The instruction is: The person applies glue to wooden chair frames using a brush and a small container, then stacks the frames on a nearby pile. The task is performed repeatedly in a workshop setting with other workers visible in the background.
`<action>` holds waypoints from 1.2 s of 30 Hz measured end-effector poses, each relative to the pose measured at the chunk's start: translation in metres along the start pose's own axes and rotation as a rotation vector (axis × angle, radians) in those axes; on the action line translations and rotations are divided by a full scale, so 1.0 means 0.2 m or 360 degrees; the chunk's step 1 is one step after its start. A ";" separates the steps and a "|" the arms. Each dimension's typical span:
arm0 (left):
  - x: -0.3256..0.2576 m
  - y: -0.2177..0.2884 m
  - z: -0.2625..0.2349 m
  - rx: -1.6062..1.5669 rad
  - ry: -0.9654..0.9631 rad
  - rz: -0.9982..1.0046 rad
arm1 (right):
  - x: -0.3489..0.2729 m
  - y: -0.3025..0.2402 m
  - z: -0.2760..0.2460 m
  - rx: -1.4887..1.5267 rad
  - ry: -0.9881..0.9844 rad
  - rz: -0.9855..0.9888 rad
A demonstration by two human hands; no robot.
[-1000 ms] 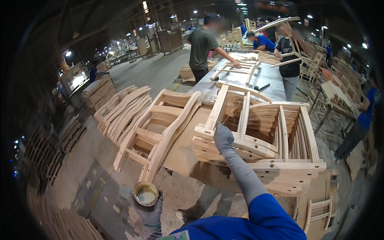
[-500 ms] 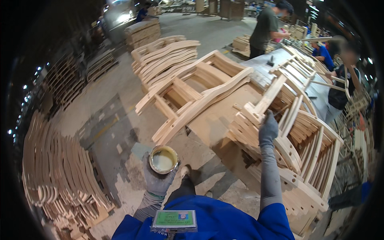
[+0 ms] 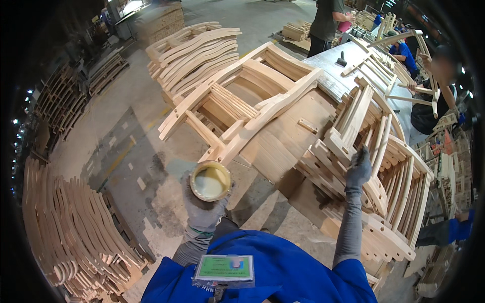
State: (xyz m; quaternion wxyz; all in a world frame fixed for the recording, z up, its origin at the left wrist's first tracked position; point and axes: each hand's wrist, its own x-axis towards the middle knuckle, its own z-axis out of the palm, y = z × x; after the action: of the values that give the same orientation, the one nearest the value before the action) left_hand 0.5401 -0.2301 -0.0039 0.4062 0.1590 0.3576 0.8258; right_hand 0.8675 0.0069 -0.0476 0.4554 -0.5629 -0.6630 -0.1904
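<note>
holds a round container (image 3: 222, 175) of pale liquid (image 3: 208, 187) in the gloved left hand (image 3: 204, 211), with fingers wrapped around the lower side, just short of the near end of a ladder-like wooden frame (image 3: 262, 119). has the gloved right hand (image 3: 359, 170) at the stacked wooden frames (image 3: 389, 233) to the right, with fingers bunched close together near a drilled rail (image 3: 376, 194); cannot tell whether pinching anything. faces a brown board (image 3: 283, 144) between, a metal-topped table (image 3: 328, 60) beyond, and a pile of curved slats (image 3: 70, 217) at lower left.
</note>
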 end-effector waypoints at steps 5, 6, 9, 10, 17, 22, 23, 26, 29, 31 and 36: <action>0.25 0.19 -0.35 0.0840 -0.0058 0.0568 | -0.04 0.02 0.02 0.0227 0.0029 0.0426; 0.29 0.24 -0.40 0.0947 -0.0078 0.0651 | -0.03 0.03 0.03 0.0056 0.0181 0.0227; 0.40 0.37 -0.62 0.1427 0.0067 0.0915 | -0.02 -0.03 0.03 -0.0128 0.0199 0.0318; 0.44 0.38 -0.68 0.1387 0.0124 0.0926 | -0.02 -0.03 0.01 -0.0201 0.0205 0.0341; 0.62 0.61 -0.86 0.1227 0.0382 0.0725 | -0.12 -0.54 0.16 -0.0006 0.0267 0.0356; 0.69 0.70 -0.96 0.1614 0.0468 0.0971 | -0.23 -1.22 0.49 0.0460 -0.0228 -0.0024; 0.70 0.70 -0.99 0.1524 0.0528 0.0906 | -0.25 -1.31 0.55 0.0692 -0.0368 0.0054; 0.70 0.74 -1.00 0.1561 0.0595 0.0921 | -0.21 -1.53 0.73 0.0678 -0.0583 -0.0129; 0.70 0.77 -1.05 0.1293 0.0733 0.0897 | -0.17 -1.60 1.00 0.0667 -0.0849 -0.0221; 0.73 0.80 -1.02 0.1450 0.0799 0.0893 | -0.14 -1.60 1.22 0.0625 -0.0970 -0.0308; 0.74 0.77 -0.97 0.1357 0.1133 0.1078 | -0.04 -1.76 1.61 0.0526 -0.1239 -0.0505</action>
State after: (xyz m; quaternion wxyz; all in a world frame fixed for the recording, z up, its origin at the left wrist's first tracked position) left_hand 0.2543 -0.2670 -0.0319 -0.1187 0.1269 0.6968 0.6959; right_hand 0.4168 0.1452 -0.1281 0.2210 -0.4037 -0.8845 0.0764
